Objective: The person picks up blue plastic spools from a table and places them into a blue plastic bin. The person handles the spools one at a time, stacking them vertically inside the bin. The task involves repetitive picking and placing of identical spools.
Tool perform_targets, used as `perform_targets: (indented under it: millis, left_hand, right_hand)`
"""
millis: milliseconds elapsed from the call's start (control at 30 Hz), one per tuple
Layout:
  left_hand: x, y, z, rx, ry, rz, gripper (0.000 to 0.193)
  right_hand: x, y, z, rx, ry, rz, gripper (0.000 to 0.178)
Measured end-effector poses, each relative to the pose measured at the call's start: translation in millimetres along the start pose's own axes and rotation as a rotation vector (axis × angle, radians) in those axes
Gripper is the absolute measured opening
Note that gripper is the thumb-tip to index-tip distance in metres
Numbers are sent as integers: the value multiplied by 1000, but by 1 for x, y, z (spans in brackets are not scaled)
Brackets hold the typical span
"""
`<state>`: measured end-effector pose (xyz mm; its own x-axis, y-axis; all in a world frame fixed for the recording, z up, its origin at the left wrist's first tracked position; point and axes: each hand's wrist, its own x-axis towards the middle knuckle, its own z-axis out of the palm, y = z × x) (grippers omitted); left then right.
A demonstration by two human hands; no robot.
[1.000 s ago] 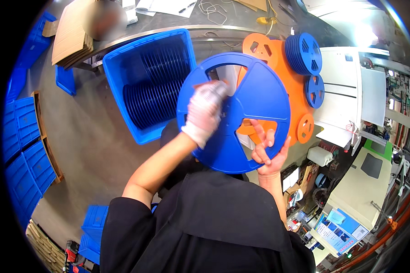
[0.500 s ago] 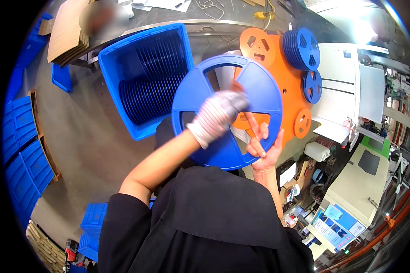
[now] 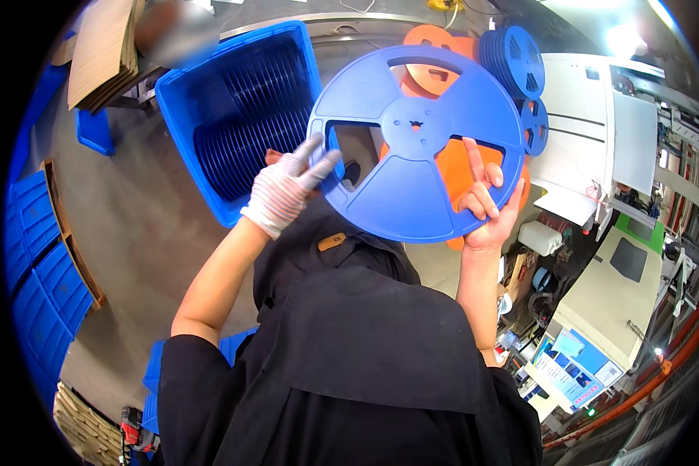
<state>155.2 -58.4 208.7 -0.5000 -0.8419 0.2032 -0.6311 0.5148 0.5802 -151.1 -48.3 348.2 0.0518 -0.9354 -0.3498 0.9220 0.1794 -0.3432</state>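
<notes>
A large blue plastic reel (image 3: 405, 182) with wide cutouts and a small hub hole is held up in front of me, tilted. My bare right hand (image 3: 489, 213) grips its right rim, with fingers reaching over the front by the right cutout. At the opposite edge, my left hand (image 3: 279, 194) wears a striped white glove. Its fingers are stretched apart and slightly blurred, and they overlap the reel's left rim. Its thumb points away from the reel. Behind the left hand stands a blue bin (image 3: 180, 155) with rows of dark blue reels (image 3: 237, 159) inside.
Beyond the held reel is an orange stand (image 3: 474, 167), partly hidden, with blue reels (image 3: 512, 62) stacked on it. A white machine cabinet (image 3: 571, 132) stands at the right. Flattened cardboard (image 3: 105, 54) lies at the far left, near a blurred person (image 3: 175, 35). Blue crates (image 3: 43, 264) line the left side.
My left hand has moved left from the reel's middle to its left edge, its fingers now spread. The reel has shifted up and right with my right hand still on it.
</notes>
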Motion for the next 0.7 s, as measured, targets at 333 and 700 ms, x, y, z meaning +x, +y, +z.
perform_targets:
  millis: [333, 700]
  left_hand:
    - [-19, 5, -3, -1598, -136, -424, 16]
    - [-73, -15, 17, -2027, -48, -701, 33]
  right_hand:
    - [29, 14, 40, -655, -166, 44, 73]
    - [-15, -25, 57, -1165, 190, 488, 40]
